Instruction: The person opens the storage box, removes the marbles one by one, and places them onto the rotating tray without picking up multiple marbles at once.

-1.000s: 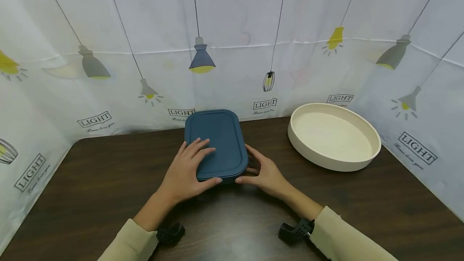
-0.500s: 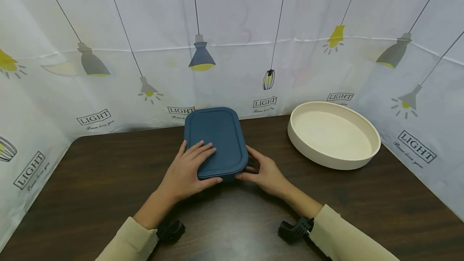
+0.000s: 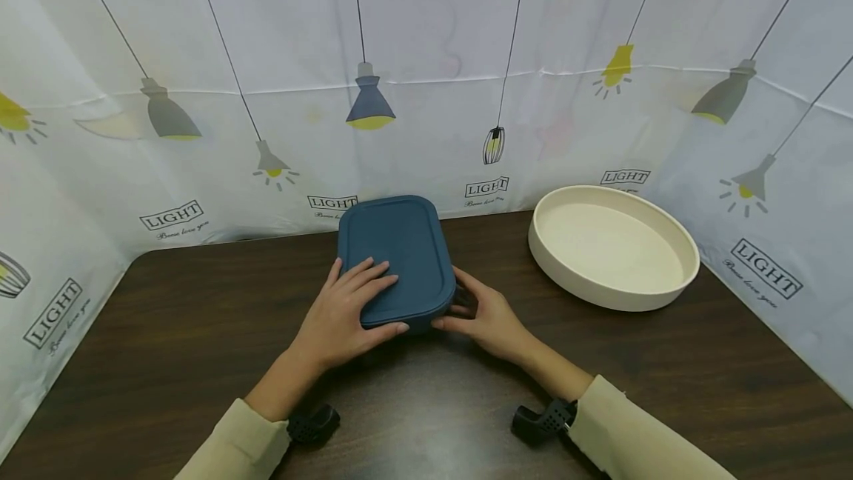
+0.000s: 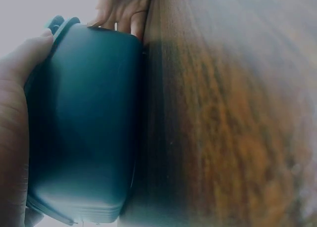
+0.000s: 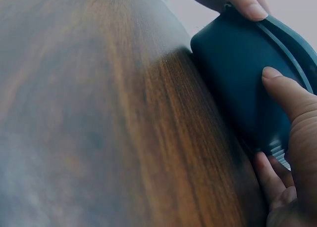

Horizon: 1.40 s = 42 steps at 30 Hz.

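A dark blue rectangular food container [image 3: 402, 243] with its lid on stands on the table in the head view. My left hand [image 3: 340, 317] rests over the lid's near left part, fingers spread and nearly straight, with the thumb along the front rim. At the near right corner, my right hand [image 3: 489, 324] holds the container, its thumb on the front wall and its fingers along the right side. The right wrist view shows that thumb pressed to the container's wall [image 5: 237, 64], just below the lid rim. Whether the lid is fully seated I cannot tell.
To the right stands a round cream tray [image 3: 613, 250] with a low wall, near the table's back edge. A white curtain [image 3: 426, 21] printed with lamps closes off the back and sides of the dark wooden table [image 3: 200, 317].
The left hand's fingers have come down flatter onto the lid. The right hand keeps its hold at the corner, and the container stays in about the same place.
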Available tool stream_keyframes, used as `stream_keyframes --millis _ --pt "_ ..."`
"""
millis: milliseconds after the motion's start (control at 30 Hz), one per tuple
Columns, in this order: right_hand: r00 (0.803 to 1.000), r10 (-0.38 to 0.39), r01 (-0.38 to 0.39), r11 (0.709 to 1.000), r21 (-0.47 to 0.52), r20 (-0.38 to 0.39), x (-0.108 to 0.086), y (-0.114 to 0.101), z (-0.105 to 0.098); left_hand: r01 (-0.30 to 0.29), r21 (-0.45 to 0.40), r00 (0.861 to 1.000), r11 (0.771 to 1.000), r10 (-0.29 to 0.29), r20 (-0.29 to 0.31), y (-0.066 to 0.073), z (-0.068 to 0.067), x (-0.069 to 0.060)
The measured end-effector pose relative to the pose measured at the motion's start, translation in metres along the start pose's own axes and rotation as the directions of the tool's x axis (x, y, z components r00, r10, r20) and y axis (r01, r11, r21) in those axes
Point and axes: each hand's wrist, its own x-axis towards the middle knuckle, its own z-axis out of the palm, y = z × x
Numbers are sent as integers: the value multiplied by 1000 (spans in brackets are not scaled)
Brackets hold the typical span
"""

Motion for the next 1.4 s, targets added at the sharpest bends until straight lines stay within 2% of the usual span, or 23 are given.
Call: stream_keyframes --millis 367,533,600,667,833,1000,1100,1233,1333,1400 --pt "1000 -21 21 999 24 6 1 0 1 37 -71 999 997 -39 -26 1 -5 0" --pt "999 -37 37 999 -2 -11 0 -1 0 60 -112 997 992 -65 -39 2 -8 1" --pt "999 -50 50 999 -22 -7 -1 -1 0 63 -105 996 992 -70 -63 3 -10 0" --pt "998 -70 70 997 -38 3 -1 0 0 48 -84 991 995 -58 -119 3 -11 0" --pt "995 -96 97 993 -59 18 0 1 1 -4 -17 956 1000 -1 -292 5 -15 2" --pt "995 -94 95 994 -59 19 0 0 1 -26 17 932 1000 30 -360 3 -24 4" --pt "995 -97 98 994 -56 18 0 -1 2 -39 46 907 998 54 -419 1 -32 6" --pt "996 -93 94 994 -62 10 0 -2 2 -19 118 863 993 75 -499 -4 -46 8" --pt "997 -81 81 994 -72 -1 -1 -3 2 14 139 843 990 63 -534 -7 -57 9" --pt "997 -72 71 994 -78 -4 -2 -3 2 37 137 837 990 44 -545 -9 -63 7"
